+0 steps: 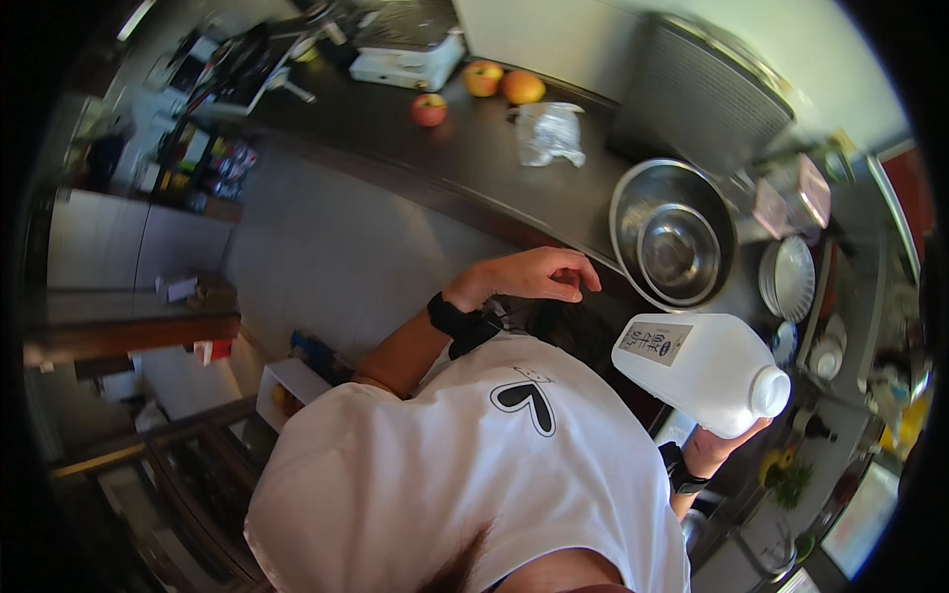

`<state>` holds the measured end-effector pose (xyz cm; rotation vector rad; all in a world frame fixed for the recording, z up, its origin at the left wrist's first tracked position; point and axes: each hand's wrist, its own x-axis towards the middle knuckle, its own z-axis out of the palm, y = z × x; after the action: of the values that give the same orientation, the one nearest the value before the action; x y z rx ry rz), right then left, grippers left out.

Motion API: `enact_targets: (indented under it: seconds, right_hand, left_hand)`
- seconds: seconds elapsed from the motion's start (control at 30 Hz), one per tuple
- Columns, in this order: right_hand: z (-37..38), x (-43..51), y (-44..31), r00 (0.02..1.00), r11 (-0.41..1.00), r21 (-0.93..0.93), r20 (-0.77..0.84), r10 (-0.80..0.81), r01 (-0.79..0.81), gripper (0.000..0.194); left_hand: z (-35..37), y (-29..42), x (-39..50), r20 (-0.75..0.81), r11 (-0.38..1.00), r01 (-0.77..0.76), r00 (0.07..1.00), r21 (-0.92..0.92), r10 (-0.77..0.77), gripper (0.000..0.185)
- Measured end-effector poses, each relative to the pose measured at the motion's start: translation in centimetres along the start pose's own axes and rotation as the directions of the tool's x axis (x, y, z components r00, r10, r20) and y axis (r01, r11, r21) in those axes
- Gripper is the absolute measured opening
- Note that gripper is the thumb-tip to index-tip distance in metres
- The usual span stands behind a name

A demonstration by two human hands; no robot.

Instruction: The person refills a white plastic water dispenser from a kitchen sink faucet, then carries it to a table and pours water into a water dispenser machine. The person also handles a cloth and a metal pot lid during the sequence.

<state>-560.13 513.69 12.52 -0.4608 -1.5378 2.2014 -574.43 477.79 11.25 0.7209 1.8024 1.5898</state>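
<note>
My left hand (537, 274) hovers at the counter's front edge, fingers loosely bent and holding nothing. My right hand (723, 443) holds a white plastic milk jug (704, 363); the jug hides most of the fingers. The jug is tipped on its side, with its uncapped mouth towards the lower right and a printed label on its flank. Just beyond the jug, a small steel bowl (678, 252) sits inside a larger steel bowl (626, 196) on the dark counter (474, 159).
Farther back are a crumpled clear plastic bag (550, 135), a red apple (428, 110) and two more round fruits (483, 78). A grey perforated panel (697, 89) leans at the wall. Stacked ribbed bowls (787, 280) and pink-lidded containers (793, 196) stand to the right. A white appliance (408, 65) stands farther left.
</note>
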Motion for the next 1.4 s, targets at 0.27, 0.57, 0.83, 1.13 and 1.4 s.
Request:
enact_targets:
  seconds: [0.27, 0.57, 0.83, 1.13, 1.4]
  right_hand:
    - [18.2, 2.1, 3.4, 0.896, 0.990, -0.002, 0.426, 0.126, -0.139, 0.052]
    - [40.2, -5.2, 9.3, 0.834, 0.992, -0.062, 0.537, 0.124, -0.108, 0.041]
    - [58.4, -9.4, 15.8, 0.534, 0.955, -0.094, 0.812, 0.237, -0.283, 0.037]
    - [80.9, -20.4, 24.5, 0.122, 0.992, -0.124, 0.984, 0.127, -0.029, 0.043]
    - [97.4, -38.7, 32.4, -0.434, 0.993, -0.096, 0.899, 0.060, -0.062, 0.037]
  left_hand:
    - [-8.2, -2.7, -14.7, -0.394, 0.997, 0.013, 0.918, -0.078, -0.043, 0.025]
    - [-18.0, -8.6, -33.0, -0.677, 0.980, 0.002, 0.723, -0.197, -0.138, 0.026]
    - [-23.0, -9.7, -46.5, -0.851, 0.971, -0.102, 0.507, -0.218, -0.138, 0.023]
    - [-22.6, -11.7, -62.3, -0.987, 0.982, -0.109, 0.051, -0.157, -0.152, 0.021]
    - [-20.0, -13.0, -76.5, -0.863, 0.960, -0.124, -0.421, -0.250, -0.279, 0.022]
